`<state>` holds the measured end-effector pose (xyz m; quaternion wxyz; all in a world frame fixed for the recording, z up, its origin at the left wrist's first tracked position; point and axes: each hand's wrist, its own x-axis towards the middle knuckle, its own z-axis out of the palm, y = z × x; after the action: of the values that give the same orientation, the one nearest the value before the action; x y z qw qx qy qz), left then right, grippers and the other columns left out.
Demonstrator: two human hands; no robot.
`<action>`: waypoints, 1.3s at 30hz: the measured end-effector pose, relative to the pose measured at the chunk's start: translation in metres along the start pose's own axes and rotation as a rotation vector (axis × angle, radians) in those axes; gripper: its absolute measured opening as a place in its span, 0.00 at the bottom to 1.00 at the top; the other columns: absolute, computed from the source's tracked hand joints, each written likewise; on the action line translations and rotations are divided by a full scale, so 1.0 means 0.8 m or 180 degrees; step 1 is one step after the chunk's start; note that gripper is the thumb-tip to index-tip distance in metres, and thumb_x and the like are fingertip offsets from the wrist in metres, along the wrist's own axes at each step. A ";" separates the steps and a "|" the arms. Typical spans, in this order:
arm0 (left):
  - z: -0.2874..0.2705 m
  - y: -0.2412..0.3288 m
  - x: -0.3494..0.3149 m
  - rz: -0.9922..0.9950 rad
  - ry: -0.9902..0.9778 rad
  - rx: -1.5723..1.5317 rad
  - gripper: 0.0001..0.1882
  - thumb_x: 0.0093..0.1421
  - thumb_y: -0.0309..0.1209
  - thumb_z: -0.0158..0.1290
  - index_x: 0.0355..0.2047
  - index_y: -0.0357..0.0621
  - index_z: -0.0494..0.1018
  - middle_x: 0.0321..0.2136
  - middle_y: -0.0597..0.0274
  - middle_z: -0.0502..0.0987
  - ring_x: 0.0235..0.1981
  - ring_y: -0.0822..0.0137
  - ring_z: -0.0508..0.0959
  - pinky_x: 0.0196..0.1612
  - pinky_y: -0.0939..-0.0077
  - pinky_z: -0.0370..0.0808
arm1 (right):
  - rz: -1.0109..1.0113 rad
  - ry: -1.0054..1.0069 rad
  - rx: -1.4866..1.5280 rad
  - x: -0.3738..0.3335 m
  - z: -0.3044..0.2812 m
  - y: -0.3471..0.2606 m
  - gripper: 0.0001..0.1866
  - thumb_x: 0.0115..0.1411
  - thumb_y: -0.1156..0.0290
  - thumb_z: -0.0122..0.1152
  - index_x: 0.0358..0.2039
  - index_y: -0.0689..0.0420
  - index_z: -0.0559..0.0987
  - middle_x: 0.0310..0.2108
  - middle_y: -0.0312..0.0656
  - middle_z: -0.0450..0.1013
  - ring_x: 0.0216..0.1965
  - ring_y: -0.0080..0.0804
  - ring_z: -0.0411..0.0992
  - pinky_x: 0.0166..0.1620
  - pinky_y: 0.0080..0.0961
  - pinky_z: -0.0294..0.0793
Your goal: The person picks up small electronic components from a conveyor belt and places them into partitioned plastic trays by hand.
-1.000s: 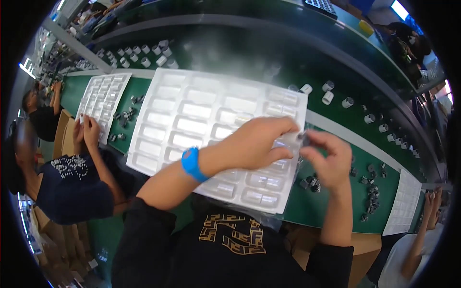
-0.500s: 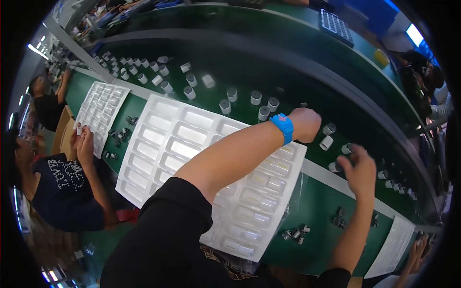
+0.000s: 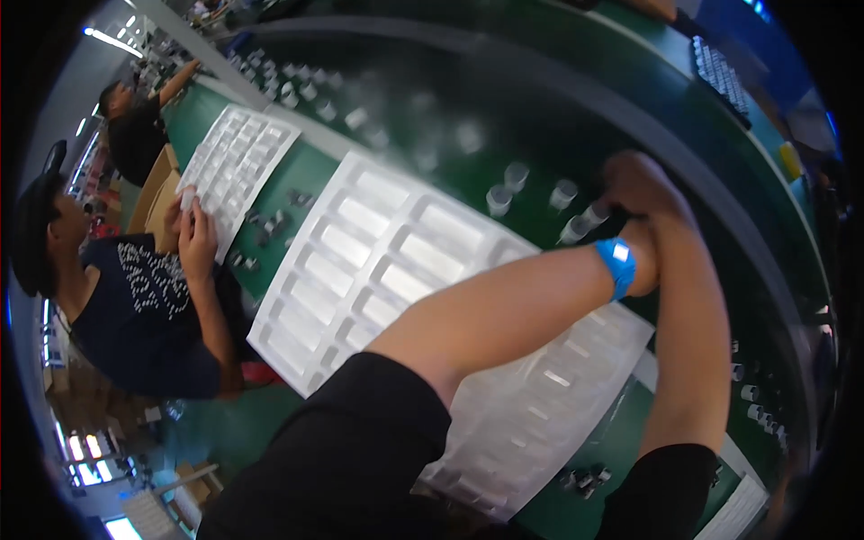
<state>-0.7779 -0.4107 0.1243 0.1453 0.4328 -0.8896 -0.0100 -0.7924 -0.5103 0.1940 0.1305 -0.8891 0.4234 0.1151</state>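
Observation:
My left arm, with a blue wristband, crosses over a large white compartment tray (image 3: 360, 238). My left hand (image 3: 642, 256) is largely hidden where it meets my right forearm, and its fingers do not show. My right hand (image 3: 641, 184) is above the green belt beyond the tray, smeared by motion, its fingers near a small white cylinder (image 3: 573, 229). More such cylinders with grey ends stand just to the left, one white cylinder (image 3: 563, 194) among them. The tray's left compartments look bare; clear pieces seem to lie in its right ones, though blurred.
On the left a co-worker (image 3: 144, 315) handles a piece over another white tray (image 3: 236, 157). Small dark metallic parts (image 3: 268, 227) lie between the trays, and another cluster of parts (image 3: 585, 480) is at the lower right. A raised shelf (image 3: 630, 40) runs along the far side.
My right hand has swung left and away from me, up to the cylinders. My left hand has shifted right, behind my right forearm. The whole view has turned and the tray appears further right.

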 end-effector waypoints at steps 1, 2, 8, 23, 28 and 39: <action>-0.016 0.003 -0.010 0.0031 -0.0166 0.0119 0.19 0.57 0.34 0.56 0.50 0.53 0.81 0.54 0.56 0.79 0.59 0.51 0.75 0.59 0.49 0.70 | 0.0050 -0.0051 -0.0190 0.002 0.014 0.011 0.18 0.41 0.65 0.74 0.35 0.57 0.86 0.39 0.52 0.80 0.41 0.49 0.80 0.45 0.43 0.78; -0.049 -0.007 -0.009 0.0246 -0.0776 0.0020 0.20 0.55 0.35 0.56 0.49 0.53 0.82 0.54 0.53 0.79 0.58 0.52 0.75 0.59 0.49 0.68 | 0.0071 0.0048 0.0055 0.004 0.021 0.016 0.18 0.41 0.64 0.74 0.35 0.57 0.86 0.39 0.52 0.80 0.41 0.49 0.79 0.45 0.43 0.78; -0.248 -0.027 -0.076 0.0038 -0.0221 -0.0175 0.15 0.59 0.36 0.58 0.43 0.42 0.79 0.39 0.48 0.81 0.44 0.49 0.80 0.46 0.55 0.77 | -0.0335 0.1546 0.1225 -0.057 -0.039 0.111 0.15 0.55 0.65 0.65 0.41 0.60 0.79 0.37 0.48 0.79 0.39 0.38 0.78 0.47 0.32 0.76; -0.230 0.061 -0.286 -0.0346 -0.0672 -0.0813 0.23 0.56 0.27 0.63 0.53 0.40 0.75 0.58 0.48 0.73 0.65 0.44 0.65 0.65 0.56 0.65 | 0.0003 0.2415 0.4980 -0.514 0.078 -0.154 0.24 0.52 0.86 0.68 0.51 0.66 0.74 0.49 0.50 0.76 0.49 0.31 0.76 0.55 0.26 0.73; -0.261 0.094 -0.302 -0.0702 0.0267 -0.1466 0.18 0.54 0.24 0.62 0.46 0.39 0.76 0.48 0.51 0.77 0.54 0.52 0.75 0.57 0.64 0.71 | -0.0160 0.2604 0.4684 -0.535 0.106 -0.171 0.25 0.51 0.86 0.67 0.50 0.65 0.74 0.49 0.52 0.76 0.49 0.34 0.76 0.55 0.28 0.74; -0.231 0.217 -0.384 -0.1222 0.0906 -0.4202 0.26 0.57 0.16 0.61 0.56 0.37 0.69 0.52 0.53 0.75 0.54 0.62 0.77 0.57 0.67 0.74 | -0.0528 0.2137 0.5382 -0.508 0.097 -0.255 0.26 0.54 0.86 0.65 0.54 0.69 0.71 0.50 0.56 0.77 0.50 0.36 0.77 0.56 0.28 0.73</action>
<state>-0.6827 -0.0445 0.2495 0.4884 0.4007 -0.5779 -0.5167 -0.8900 -0.0674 0.2764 0.6163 -0.5116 0.3171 -0.5078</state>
